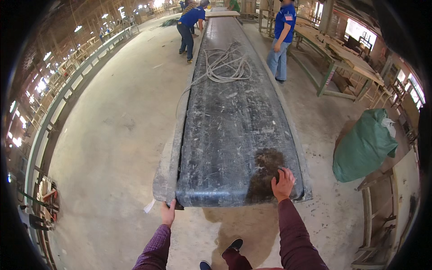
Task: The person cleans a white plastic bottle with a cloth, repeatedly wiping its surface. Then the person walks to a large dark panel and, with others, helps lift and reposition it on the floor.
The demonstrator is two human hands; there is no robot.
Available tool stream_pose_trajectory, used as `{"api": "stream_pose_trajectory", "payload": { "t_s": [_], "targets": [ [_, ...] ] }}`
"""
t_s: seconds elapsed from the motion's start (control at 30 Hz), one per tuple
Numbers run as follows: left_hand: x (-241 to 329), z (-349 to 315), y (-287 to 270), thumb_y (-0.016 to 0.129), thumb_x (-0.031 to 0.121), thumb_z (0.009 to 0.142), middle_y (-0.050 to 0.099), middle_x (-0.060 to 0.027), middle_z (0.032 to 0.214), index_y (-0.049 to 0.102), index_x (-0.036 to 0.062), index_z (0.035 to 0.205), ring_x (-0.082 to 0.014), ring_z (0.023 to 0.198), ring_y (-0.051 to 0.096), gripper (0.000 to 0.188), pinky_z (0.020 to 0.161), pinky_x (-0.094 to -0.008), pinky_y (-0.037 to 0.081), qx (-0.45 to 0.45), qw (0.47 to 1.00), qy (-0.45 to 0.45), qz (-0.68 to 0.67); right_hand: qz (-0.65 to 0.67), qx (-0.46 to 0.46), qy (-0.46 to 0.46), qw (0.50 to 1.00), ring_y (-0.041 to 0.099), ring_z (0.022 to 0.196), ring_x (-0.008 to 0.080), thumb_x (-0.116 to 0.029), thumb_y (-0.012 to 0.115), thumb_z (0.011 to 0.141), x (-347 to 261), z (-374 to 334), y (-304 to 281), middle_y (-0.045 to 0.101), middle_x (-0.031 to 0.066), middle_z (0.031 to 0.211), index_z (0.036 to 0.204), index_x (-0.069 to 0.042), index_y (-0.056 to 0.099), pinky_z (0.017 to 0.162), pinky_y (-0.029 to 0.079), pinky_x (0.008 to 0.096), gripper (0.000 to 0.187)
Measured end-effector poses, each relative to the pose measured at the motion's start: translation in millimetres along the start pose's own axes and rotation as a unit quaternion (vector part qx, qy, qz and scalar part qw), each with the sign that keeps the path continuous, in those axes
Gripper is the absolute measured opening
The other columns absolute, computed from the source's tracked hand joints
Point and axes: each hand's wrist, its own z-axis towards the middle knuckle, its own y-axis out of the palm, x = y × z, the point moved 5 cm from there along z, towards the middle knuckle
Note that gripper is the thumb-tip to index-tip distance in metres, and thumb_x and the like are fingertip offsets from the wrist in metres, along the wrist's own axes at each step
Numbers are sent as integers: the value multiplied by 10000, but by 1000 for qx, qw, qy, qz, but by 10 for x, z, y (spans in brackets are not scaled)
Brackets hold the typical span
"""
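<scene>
A long conveyor (234, 121) with a scuffed dark belt stretches away from me. At its near left corner, my left hand (168, 213) is closed around the end of the pale side frame (165, 180), some fingers hidden beneath. My right hand (283, 183) rests on top of the belt near the right corner, fingers spread and slightly bent, holding nothing. Beside those fingers lies a brown wet-looking patch (269, 161) that runs over the belt's rounded end. Farther up, a loose coil of grey cable (227, 67) lies on the belt, one end trailing over the left edge.
A person in a blue shirt (282, 38) stands right of the conveyor; another person (191, 24) bends over its far left side. A full green sack (365, 145) sits on the floor at right. Wooden workbenches (342, 56) stand behind it. A long metal rail (58, 96) runs along the left.
</scene>
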Motion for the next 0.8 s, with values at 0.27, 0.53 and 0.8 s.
{"api": "stream_pose_trajectory", "payload": {
  "t_s": [0.27, 0.53, 0.8],
  "targets": [
    [-39, -8, 49, 562, 553, 924, 663, -314, 1136, 637, -91, 1172, -438, 1104, 630, 694, 955, -458, 457, 98, 984, -101, 109, -10, -41, 14, 999, 391, 1343, 345, -381, 636, 864, 25, -36, 103, 499, 116, 1369, 1220, -89, 595, 1082, 311, 548, 462],
    [-117, 46, 29, 543, 547, 926, 663, -322, 1106, 643, -73, 1153, -450, 1101, 624, 668, 945, -468, 456, 69, 984, -107, 126, -9, -12, 3, 1000, 404, 1339, 348, -418, 662, 842, 15, -36, 124, 518, 112, 1351, 1212, -112, 609, 1073, 312, 559, 483],
    [-408, 96, 56, 545, 561, 910, 652, -352, 1072, 613, -79, 1148, -488, 1068, 620, 686, 914, -485, 473, 10, 991, -68, 115, -6, 5, -9, 1000, 436, 1308, 352, -357, 710, 802, -20, -6, 116, 546, 109, 1313, 1194, -103, 623, 1061, 321, 541, 475]
  ]
}}
